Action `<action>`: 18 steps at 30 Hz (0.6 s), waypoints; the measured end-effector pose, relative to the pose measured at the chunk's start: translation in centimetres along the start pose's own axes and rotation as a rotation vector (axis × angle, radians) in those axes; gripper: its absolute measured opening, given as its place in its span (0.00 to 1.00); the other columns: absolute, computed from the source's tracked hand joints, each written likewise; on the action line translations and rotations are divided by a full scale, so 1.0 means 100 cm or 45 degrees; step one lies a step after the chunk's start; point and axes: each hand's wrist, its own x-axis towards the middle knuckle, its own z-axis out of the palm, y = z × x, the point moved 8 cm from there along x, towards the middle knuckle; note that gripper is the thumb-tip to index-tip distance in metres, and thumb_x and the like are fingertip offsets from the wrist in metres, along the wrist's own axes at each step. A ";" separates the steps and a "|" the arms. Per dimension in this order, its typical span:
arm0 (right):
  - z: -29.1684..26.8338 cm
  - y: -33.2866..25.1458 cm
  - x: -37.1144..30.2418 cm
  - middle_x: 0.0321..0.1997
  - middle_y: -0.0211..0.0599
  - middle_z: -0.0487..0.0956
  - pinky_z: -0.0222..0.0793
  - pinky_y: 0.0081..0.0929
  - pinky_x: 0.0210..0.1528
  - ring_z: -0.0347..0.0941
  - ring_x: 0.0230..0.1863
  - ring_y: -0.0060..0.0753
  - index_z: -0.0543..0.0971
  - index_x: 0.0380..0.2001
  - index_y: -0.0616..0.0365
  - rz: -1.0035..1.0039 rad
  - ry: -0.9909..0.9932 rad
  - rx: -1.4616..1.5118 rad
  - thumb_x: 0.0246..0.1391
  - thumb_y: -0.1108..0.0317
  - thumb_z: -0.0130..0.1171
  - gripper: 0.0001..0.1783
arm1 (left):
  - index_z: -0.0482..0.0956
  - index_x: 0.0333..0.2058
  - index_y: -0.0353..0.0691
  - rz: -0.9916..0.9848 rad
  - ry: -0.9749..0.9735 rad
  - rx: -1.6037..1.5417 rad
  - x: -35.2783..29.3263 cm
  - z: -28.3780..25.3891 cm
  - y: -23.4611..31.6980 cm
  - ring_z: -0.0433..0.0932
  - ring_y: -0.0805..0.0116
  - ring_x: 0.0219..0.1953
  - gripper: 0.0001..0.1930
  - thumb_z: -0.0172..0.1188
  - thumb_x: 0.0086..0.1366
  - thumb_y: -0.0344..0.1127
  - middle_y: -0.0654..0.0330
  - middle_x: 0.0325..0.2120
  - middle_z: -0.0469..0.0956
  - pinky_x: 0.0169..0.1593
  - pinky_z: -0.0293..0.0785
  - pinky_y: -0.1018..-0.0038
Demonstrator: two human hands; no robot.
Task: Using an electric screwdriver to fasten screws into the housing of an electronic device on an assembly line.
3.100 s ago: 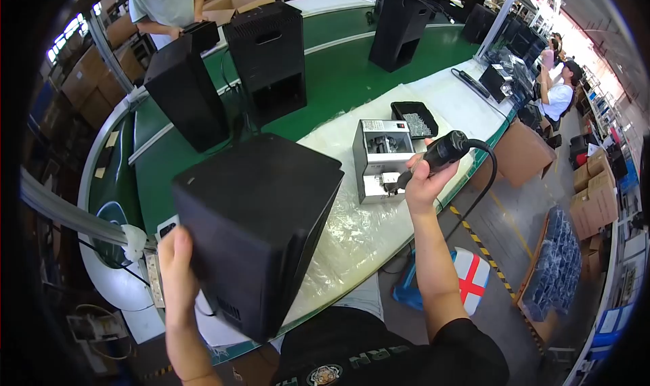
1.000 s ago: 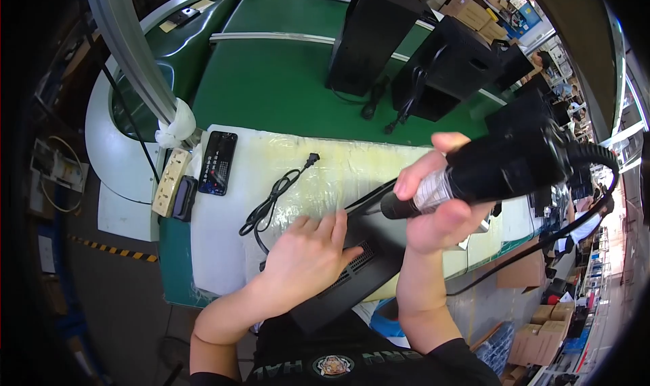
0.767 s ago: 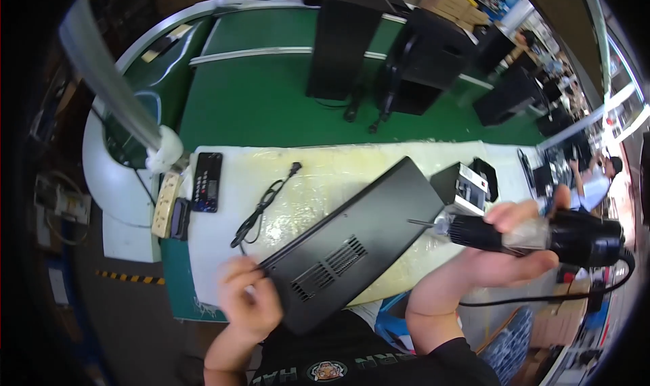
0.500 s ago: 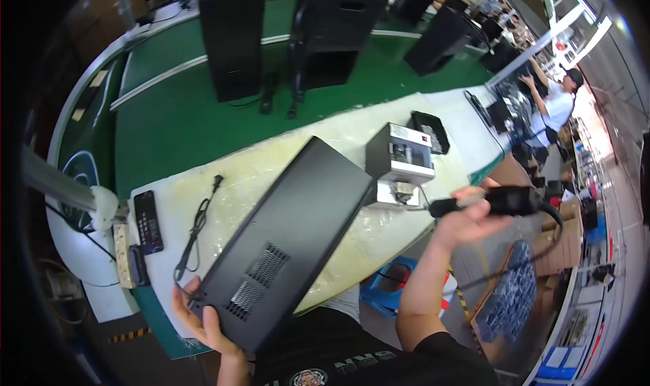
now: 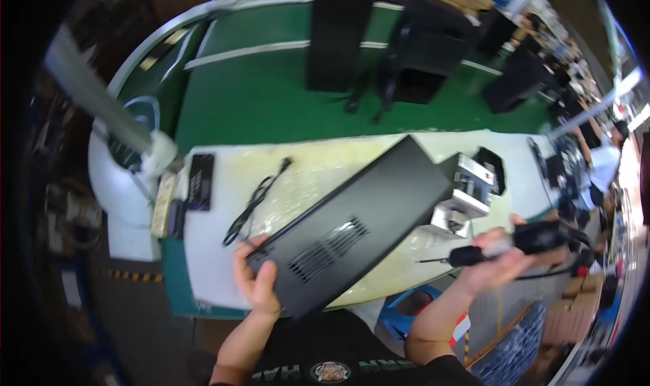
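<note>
A long black metal case [image 5: 379,200] with two slotted vent patches lies slantwise over the white worktable [image 5: 210,264]. My left hand [image 5: 256,274] grips its near left corner, thumb on top and fingers at the edge. In my right hand [image 5: 497,257] is a black electric screwdriver [image 5: 538,237], its thin bit pointing left beside the case's right side. Just beyond the bit stands a small black-and-white screw feeder [image 5: 467,190]. A black power cord [image 5: 254,207] runs from near the case's left corner across the table.
A black tray [image 5: 490,169] stands behind the feeder. A dark phone-like slab [image 5: 200,182] and a power strip [image 5: 163,205] lie at the table's left. Tall black cabinets [image 5: 338,41] stand on the green conveyor [image 5: 257,102]. A blue stool [image 5: 399,311] is below the front edge. Another person [image 5: 602,163] works far right.
The view has swung, so the table and everything on it sit farther right. My left hand still holds the case; the screwdriver has come down beside the feeder, its bit now visible.
</note>
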 end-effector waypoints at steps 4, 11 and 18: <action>0.078 -0.071 -0.015 0.55 0.40 0.69 0.57 0.14 0.18 0.59 0.20 0.17 0.59 0.56 0.69 0.061 0.138 0.416 0.58 0.41 0.47 0.39 | 0.69 0.42 0.31 0.026 -0.058 0.033 0.007 0.008 0.005 0.69 0.62 0.46 0.19 0.56 0.53 0.34 0.48 0.44 0.71 0.54 0.62 0.68; 0.195 -0.110 -0.069 0.60 0.49 0.63 0.75 0.32 0.23 0.72 0.20 0.37 0.50 0.60 0.63 0.124 -0.487 1.009 0.59 0.53 0.53 0.37 | 0.68 0.43 0.33 0.040 -0.097 -0.055 0.006 0.009 0.005 0.68 0.63 0.47 0.17 0.57 0.55 0.31 0.49 0.44 0.71 0.55 0.61 0.68; 0.234 -0.111 -0.101 0.28 0.43 0.79 0.72 0.18 0.34 0.74 0.23 0.28 0.59 0.53 0.68 0.154 -0.945 0.616 0.56 0.53 0.58 0.34 | 0.67 0.41 0.30 0.137 -0.141 -0.049 0.010 0.007 0.010 0.70 0.61 0.45 0.15 0.57 0.55 0.26 0.47 0.42 0.69 0.51 0.64 0.69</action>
